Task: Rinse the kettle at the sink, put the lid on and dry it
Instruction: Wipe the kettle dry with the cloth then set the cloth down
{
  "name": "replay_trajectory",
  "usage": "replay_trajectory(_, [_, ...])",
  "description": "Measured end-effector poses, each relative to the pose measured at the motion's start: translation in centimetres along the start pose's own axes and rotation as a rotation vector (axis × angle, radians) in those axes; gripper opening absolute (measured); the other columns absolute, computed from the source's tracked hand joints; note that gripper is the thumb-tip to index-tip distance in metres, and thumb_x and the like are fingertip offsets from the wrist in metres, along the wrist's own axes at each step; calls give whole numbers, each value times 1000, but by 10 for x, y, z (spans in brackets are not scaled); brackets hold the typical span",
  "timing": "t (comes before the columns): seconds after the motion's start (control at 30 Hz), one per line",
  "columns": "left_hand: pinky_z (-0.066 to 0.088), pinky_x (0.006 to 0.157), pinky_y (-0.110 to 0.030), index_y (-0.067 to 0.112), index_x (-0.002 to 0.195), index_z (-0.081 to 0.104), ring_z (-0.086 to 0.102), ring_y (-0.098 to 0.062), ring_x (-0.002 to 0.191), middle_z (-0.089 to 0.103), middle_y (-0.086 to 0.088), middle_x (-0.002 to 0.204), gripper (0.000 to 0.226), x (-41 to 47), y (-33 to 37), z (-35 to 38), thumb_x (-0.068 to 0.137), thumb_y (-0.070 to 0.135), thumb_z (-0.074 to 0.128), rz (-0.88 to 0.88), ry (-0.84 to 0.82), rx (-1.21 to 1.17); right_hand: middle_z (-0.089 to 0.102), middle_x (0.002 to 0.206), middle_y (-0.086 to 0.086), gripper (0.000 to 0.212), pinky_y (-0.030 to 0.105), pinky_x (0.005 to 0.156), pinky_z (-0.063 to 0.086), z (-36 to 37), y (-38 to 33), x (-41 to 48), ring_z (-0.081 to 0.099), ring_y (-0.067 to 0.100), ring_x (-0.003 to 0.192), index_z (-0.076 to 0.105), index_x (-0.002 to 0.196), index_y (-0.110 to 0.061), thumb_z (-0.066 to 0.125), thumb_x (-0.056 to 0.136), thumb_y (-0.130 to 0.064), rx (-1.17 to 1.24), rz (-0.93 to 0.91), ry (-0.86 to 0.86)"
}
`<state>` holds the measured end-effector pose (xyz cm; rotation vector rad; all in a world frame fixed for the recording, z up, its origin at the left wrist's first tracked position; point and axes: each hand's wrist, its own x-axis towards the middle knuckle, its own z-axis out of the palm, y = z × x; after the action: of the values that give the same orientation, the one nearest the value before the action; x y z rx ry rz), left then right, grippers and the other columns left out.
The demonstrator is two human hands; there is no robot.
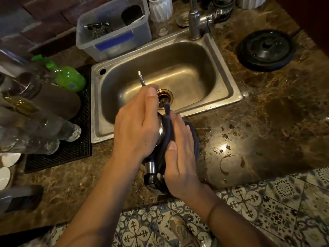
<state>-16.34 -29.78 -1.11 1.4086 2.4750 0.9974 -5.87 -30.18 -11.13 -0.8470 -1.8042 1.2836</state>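
kettle (160, 130) is gripped steady by left hand (137, 125) so cloth (168, 125) gets pressed on by flat-fingered right hand (179, 154)

The light in here is dim and warm. A hard glare spot sits on the wet surface (224, 147) right of the sink (229, 81), whose steel gleams softly. The corners go dark, the edges bow outward, and the glasses (35, 132) at the left are smeared.
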Motion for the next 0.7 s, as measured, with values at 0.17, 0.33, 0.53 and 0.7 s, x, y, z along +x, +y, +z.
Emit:
replay_trajectory(0.17, [38,72,-12,26,111,59,56,-3,78,61,11,77,53,1,-5,2,104,55,16,13,-22,24,60,139,9,50,53,109,39,-19,-6,44,53,21,133,48,143,-13,20,103,-25,24,27,-196])
replay_trajectory(0.33, [35,65,-8,31,112,62,54,10,71,53,18,64,53,1,-3,4,102,59,19,-13,39,33,64,115,35,38,51,93,47,-29,13,101,61,48,108,61,124,11,45,93,-5,-130,114,-549])
replay_trajectory(0.53, [33,69,-1,30,117,64,54,10,71,52,16,64,62,2,0,4,100,66,16,-71,77,31,58,142,17,39,46,112,39,-27,32,57,51,31,135,55,141,-4,42,104,0,-66,205,-284])
replay_trajectory(0.7, [33,75,-1,28,112,66,49,4,86,57,24,77,64,1,1,5,99,66,17,-90,89,14,15,170,-2,53,51,126,11,-5,17,-17,7,11,157,16,161,-20,26,109,-21,68,211,-20])
